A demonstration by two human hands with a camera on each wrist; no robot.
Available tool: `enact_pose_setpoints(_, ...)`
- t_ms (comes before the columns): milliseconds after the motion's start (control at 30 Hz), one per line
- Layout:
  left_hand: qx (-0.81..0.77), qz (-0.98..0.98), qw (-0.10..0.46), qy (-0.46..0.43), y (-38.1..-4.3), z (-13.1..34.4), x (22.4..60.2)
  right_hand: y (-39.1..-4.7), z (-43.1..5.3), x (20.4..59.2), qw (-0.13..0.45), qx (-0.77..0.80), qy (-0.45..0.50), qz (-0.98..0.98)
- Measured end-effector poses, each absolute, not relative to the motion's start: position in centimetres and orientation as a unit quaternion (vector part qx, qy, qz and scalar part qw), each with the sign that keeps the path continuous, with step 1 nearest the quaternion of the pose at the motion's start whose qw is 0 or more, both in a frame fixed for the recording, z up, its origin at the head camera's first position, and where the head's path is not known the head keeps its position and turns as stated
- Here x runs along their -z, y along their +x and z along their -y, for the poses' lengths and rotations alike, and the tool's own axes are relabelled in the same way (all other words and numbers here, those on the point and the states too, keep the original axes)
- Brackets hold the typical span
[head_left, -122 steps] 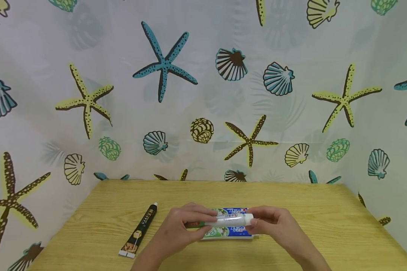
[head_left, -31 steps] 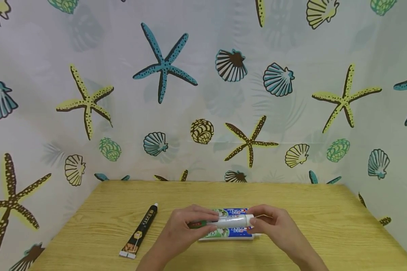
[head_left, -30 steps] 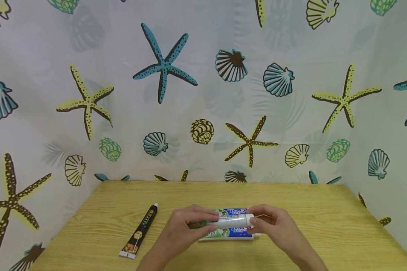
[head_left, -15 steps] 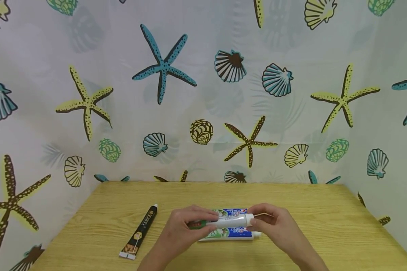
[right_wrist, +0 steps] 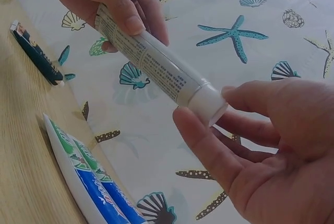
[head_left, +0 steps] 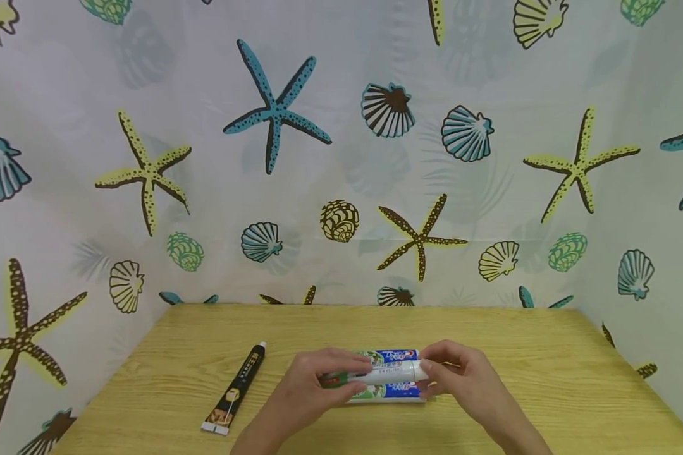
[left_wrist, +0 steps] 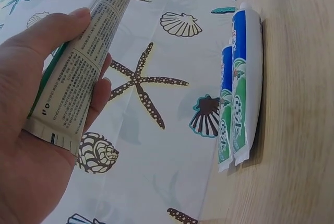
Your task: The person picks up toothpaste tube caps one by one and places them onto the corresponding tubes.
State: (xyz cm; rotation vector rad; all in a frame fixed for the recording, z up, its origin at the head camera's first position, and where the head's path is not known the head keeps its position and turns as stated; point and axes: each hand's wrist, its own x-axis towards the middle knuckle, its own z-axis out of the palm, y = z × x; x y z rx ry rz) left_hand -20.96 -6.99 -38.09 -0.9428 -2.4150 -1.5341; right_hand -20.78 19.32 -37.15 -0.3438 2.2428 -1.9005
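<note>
My left hand (head_left: 313, 382) grips the tail end of a silver-white toothpaste tube (head_left: 389, 374), thumb on one side and fingers on the other. The tube lies level above the table, its capped end pointing right. At that end my right hand (head_left: 461, 373) pinches the white cap (right_wrist: 209, 104) between thumb and fingertips. Small print covers the tube's back (left_wrist: 83, 67) in the left wrist view, and the cap still sits at the tube's end. Below the hands, two blue-and-green toothpaste tubes (left_wrist: 245, 78) lie side by side on the table, partly hidden in the head view.
A black toothpaste tube (head_left: 233, 388) with a white cap lies slantwise on the wooden table (head_left: 518, 341), left of my left hand. Patterned cloth (head_left: 341, 145) with starfish and shells encloses the table at the back and sides.
My right thumb has moved up and across the cap, as the fingers shift round it. The held tube has moved slightly right. My left hand keeps its grip, and the other tubes lie unmoved.
</note>
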Motion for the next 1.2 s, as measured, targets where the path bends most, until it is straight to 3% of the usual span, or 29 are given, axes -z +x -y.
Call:
enact_pose_setpoints(433, 0.492, 0.811, 0.067, -0.309, -19.7, 6.8, 36.7, -20.3, -18.8, 36.8, 0.066, 0.602, -0.148, -0.782)
enact_pose_setpoints(733, 0.487, 0.810, 0.076, -0.316, -19.8, 6.8, 36.6, -20.5, -19.1, 36.9, 0.084, 0.616, -0.119, -0.774)
enact_pose_setpoints(1200, 0.470, 0.802, 0.135, -0.343, -19.7, 6.5, 36.6, -20.7, -19.2, 37.1, 0.095, 0.622, -0.133, -0.766)
